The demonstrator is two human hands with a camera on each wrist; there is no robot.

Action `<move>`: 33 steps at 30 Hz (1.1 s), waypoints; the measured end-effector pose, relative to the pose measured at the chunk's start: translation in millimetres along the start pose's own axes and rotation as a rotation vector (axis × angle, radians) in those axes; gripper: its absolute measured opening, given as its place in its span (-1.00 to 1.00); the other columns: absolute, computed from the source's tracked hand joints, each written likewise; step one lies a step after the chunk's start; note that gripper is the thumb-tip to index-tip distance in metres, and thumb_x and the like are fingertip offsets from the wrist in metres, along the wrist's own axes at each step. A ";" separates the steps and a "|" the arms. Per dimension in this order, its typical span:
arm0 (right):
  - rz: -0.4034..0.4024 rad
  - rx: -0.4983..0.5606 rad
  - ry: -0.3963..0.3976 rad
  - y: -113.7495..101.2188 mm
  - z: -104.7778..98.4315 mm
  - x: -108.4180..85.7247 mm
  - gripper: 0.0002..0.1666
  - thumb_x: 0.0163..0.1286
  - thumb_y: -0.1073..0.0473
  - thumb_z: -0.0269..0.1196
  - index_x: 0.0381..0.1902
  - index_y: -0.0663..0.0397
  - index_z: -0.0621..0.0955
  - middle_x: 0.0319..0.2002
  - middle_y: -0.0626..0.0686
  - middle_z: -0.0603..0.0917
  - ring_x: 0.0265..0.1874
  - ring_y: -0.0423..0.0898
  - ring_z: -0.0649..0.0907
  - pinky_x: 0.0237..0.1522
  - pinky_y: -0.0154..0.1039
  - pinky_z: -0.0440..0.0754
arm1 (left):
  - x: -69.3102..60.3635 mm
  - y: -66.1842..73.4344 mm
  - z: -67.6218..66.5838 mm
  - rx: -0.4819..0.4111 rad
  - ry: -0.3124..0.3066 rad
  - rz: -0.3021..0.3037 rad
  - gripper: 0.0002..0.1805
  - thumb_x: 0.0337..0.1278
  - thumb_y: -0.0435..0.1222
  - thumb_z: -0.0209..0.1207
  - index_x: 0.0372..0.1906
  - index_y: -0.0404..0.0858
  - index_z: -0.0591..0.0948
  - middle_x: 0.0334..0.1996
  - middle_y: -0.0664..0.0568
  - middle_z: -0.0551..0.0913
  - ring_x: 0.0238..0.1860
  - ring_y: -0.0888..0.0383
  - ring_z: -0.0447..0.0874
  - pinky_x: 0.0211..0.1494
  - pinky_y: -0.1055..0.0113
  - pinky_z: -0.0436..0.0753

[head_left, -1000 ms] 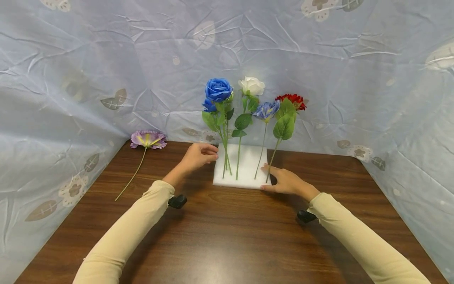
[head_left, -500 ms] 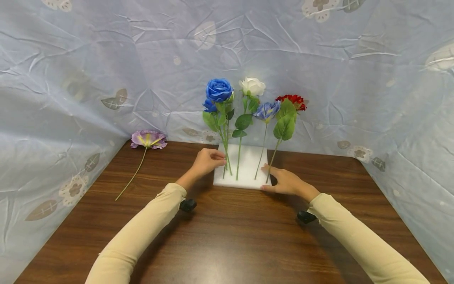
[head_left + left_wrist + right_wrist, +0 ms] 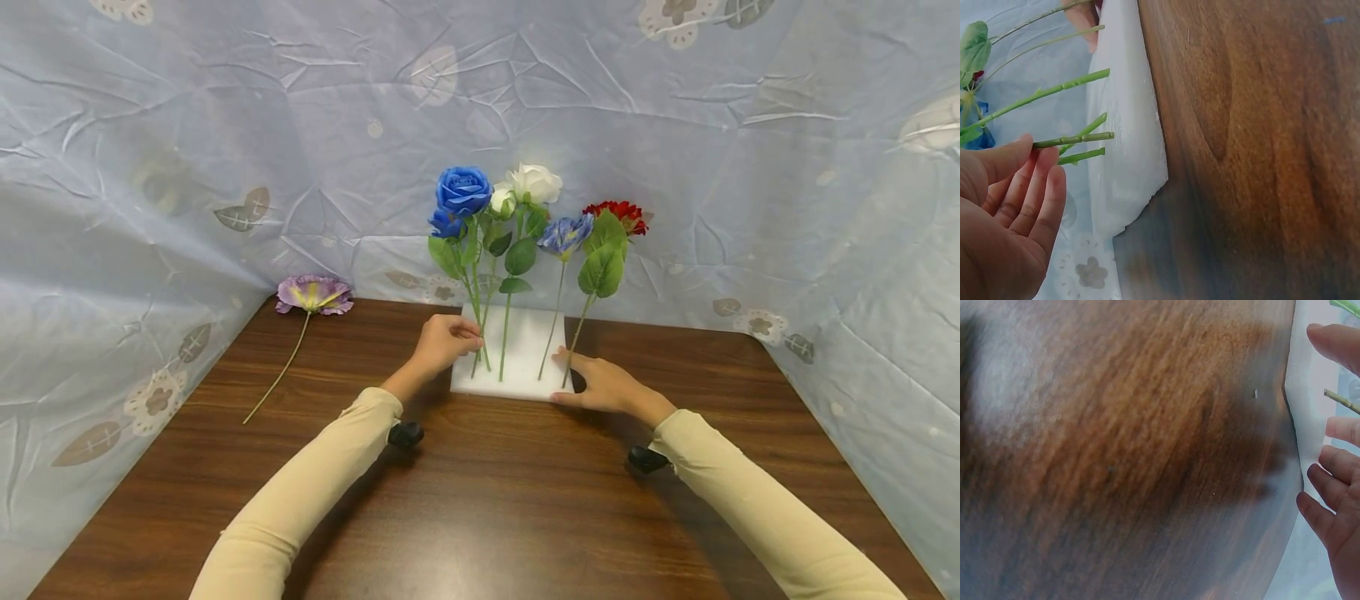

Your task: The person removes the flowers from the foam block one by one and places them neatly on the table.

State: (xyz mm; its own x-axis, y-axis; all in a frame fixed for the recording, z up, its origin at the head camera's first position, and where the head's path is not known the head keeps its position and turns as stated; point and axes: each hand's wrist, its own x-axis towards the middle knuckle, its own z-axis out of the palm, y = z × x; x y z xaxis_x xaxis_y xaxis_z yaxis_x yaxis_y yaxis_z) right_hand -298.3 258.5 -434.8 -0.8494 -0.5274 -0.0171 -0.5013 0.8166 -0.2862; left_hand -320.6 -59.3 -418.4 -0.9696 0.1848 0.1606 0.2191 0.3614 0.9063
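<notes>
A white foam block (image 3: 525, 342) stands on the table with several artificial flowers stuck upright in it. My left hand (image 3: 447, 342) pinches the thin stem (image 3: 1075, 139) of a white rosebud (image 3: 502, 200) between thumb and fingers, just above the foam. Beside it rise a blue rose (image 3: 463, 192) with a smaller blue bloom, and a white rose (image 3: 535, 183). Farther right are a pale blue flower (image 3: 565, 235) and a red flower (image 3: 618, 217). My right hand (image 3: 602, 383) rests against the block's right side, fingers extended, thumb spread around the red flower's stem (image 3: 1340, 400).
A purple flower (image 3: 313, 296) with a bare stem lies on the left of the brown wooden table (image 3: 480, 483). Patterned pale blue cloth (image 3: 337, 125) hangs behind and along both sides.
My left hand has moved right from the block's left edge to the stems and taken hold of the white rosebud's stem. The rosebud has shifted right, out from behind the blue rose.
</notes>
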 end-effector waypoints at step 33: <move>0.003 0.003 -0.005 -1.7 -1.4 -0.7 0.06 0.34 -0.35 0.30 0.56 0.17 0.28 0.51 0.30 0.32 0.36 0.32 0.50 0.34 0.23 0.51 | -6.2 4.0 -5.1 -0.091 -0.033 0.077 -0.84 0.13 -0.54 0.36 -0.16 -0.50 0.75 -0.21 -0.33 0.79 -0.30 -0.07 0.84 -0.19 0.27 0.82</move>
State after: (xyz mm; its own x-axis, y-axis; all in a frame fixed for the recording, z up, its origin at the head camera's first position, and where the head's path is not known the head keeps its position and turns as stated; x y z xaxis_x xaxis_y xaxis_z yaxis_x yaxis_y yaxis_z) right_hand -297.1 257.7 -432.9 -0.8503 -0.5258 -0.0225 -0.4980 0.8176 -0.2891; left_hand -314.3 -63.6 -413.8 -0.9458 0.2395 0.2191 0.2801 0.2613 0.9237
